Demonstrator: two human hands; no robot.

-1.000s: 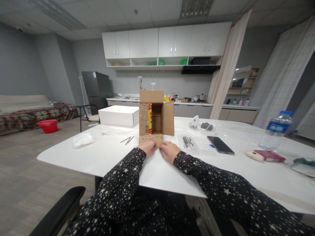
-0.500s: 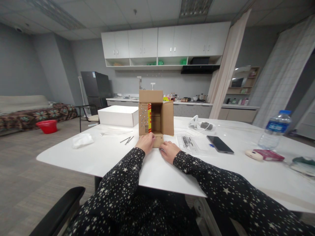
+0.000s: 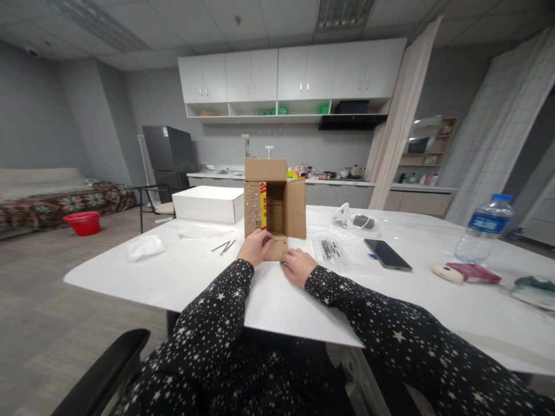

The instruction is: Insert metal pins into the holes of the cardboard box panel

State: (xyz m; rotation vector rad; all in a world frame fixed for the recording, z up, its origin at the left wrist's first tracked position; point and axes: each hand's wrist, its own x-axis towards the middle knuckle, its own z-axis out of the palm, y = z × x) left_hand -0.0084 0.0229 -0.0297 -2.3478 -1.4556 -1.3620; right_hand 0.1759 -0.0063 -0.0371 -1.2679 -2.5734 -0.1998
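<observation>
head view: both hands at the open box (image 3: 274, 208) mid-table.
left hand (image 3: 256, 247) curled on its lower flap, right hand (image 3: 298, 267) flat beside; nails (image 3: 224, 247) left, phone (image 3: 387, 255) right, white box (image 3: 208, 204) behind.

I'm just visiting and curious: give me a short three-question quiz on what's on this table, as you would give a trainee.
1. True or false: the cardboard box lies on its side with its open mouth toward the person.
2. Which hand rests on the box's bottom flap?
A. left hand
B. right hand
C. neither
3. Fill in: the black phone lies flat on the white table, to the ______ of the box as the person sees it.

Key
1. True; the inside is visible between the spread flaps.
2. A; the left hand lies on the flap, while the right hand is at its right edge on the table.
3. right
</observation>
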